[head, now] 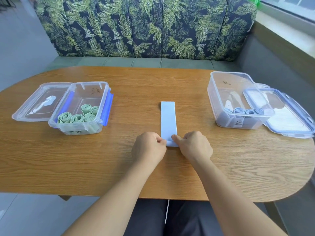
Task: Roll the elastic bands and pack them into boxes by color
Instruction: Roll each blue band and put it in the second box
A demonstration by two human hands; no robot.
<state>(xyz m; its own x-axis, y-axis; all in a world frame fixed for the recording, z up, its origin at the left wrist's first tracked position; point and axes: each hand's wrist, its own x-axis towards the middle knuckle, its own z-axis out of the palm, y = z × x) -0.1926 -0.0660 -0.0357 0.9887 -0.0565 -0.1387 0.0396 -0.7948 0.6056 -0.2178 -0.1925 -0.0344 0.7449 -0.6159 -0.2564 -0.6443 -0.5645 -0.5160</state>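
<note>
Head view:

- Your left hand [150,149] sits at lower centre of the frame, fingers curled, pinching the left edge of the near end of the pale blue elastic band [168,120].
- Your right hand [194,147] is just right of it, also curled, with thumb and fingertip pinching the right edge of the same near end.
- The band lies flat and unrolled on the wooden table [85,159] at the centre of the frame. It runs straight away from you as a long strip. Its near end is between your two hands and its far end is bare on the wood.
- The left box [75,129] stands open at middle left, clear plastic with blue clips along its sides. Five green rolls [76,118] stand on end inside, packed toward its near side.
- A clear lid [34,106] lies flat just left of that box, touching it.
- The right box [219,92] stands open at middle right, also clear plastic. The ends of four blue rolls [243,111] show in a row along its near wall.
- A blue-rimmed lid [289,120] sits at that box's right side and overlaps its rim in the picture. You cannot tell whether it leans on the box.
- Both boxes are well apart from the band.
- A leaf-patterned sofa [144,26] fills the top of the frame behind the table.
</note>
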